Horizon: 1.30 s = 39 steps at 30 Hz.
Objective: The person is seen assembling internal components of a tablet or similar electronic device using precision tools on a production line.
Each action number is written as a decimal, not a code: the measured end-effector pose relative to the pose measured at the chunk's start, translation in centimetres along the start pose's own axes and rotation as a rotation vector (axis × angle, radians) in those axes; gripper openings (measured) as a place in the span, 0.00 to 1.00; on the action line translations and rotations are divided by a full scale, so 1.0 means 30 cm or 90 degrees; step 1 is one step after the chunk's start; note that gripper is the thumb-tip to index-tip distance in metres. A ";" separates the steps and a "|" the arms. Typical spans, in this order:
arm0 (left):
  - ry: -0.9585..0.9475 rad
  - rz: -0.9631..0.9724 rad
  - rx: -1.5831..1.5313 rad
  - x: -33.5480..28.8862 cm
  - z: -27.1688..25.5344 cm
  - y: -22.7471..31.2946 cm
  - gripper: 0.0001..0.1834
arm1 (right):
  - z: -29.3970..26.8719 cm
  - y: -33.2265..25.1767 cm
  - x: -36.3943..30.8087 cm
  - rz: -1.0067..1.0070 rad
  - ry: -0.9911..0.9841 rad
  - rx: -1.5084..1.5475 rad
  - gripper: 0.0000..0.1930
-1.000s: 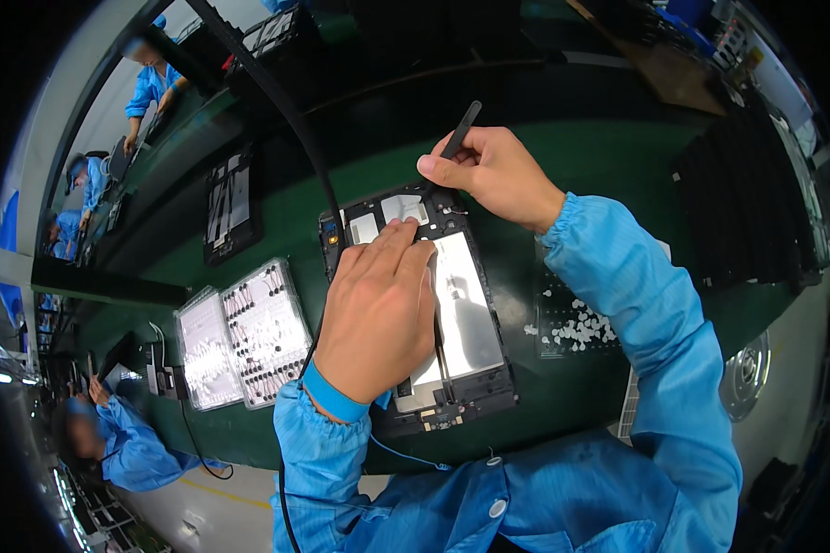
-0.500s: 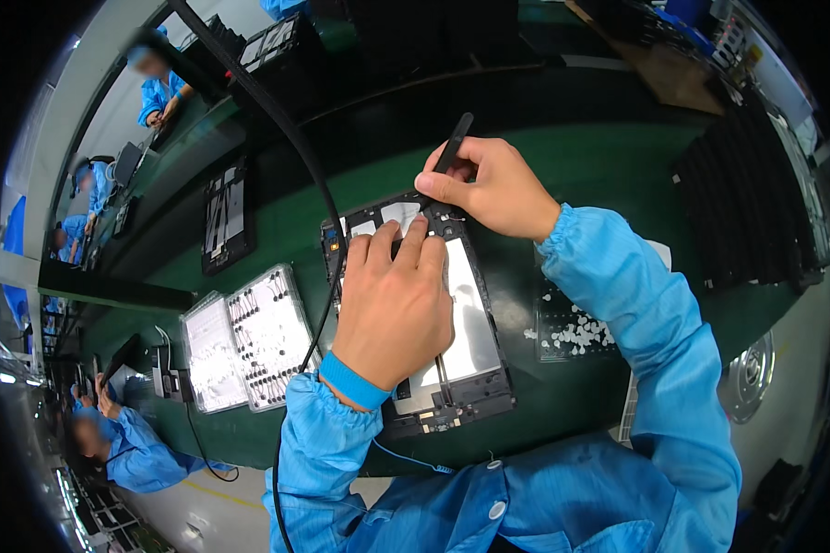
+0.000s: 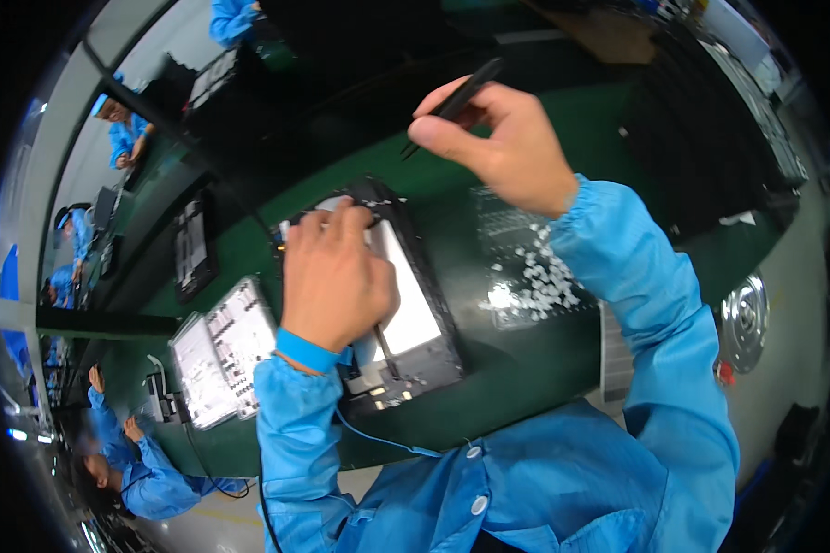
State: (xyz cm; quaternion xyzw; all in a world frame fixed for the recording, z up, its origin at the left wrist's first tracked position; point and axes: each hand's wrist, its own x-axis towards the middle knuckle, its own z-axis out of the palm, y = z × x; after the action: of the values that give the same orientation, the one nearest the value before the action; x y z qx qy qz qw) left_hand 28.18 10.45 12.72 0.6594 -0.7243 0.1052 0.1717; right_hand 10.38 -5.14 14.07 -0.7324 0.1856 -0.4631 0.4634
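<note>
Black tweezers [image 3: 466, 90] are pinched between the thumb and fingers of my right hand [image 3: 516, 147]. Their tips point down and left, above the green bench and apart from the device. My left hand [image 3: 337, 281] lies on an opened tablet-like device [image 3: 444, 355], fingers stretched over its upper part and hiding much of it. A bright silvery-white panel [image 3: 410, 304] fills part of the black frame. To the right, a clear sheet [image 3: 512, 318] carries many small white pieces [image 3: 544, 281]. Motion blurs the fine detail.
Two clear trays with small dark parts [image 3: 240, 332] lie left of the device. Another opened device [image 3: 194, 249] sits farther left. A dark stack [image 3: 710, 129] stands at the far right. My left wrist wears a blue corded band [image 3: 306, 350]. Co-workers [image 3: 124, 129] sit at left.
My right hand has lifted the tweezers away from the device's top edge. The view has turned, and the sheet of white pieces shows more fully. My left hand stays on the device.
</note>
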 end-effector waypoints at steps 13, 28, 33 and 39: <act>0.011 0.024 -0.071 -0.096 -0.164 0.203 0.25 | -0.554 0.038 -0.475 0.271 0.046 -0.091 0.15; -0.123 0.105 -0.237 -0.252 0.366 0.642 0.27 | -0.503 0.207 -0.267 0.302 -0.346 -0.670 0.13; -0.116 0.066 -0.245 -0.266 0.375 0.658 0.30 | -0.499 0.230 -0.224 0.348 -0.449 -0.716 0.12; -0.121 0.038 -0.260 -0.265 0.365 0.660 0.31 | -0.550 0.206 -0.253 0.309 -0.238 -0.352 0.13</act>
State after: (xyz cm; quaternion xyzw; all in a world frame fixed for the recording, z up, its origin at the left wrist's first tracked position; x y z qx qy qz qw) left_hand 7.90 15.75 1.05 0.5964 -0.7625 -0.1010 0.2295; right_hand -6.48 -11.29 7.31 -0.8358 0.3829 -0.1319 0.3706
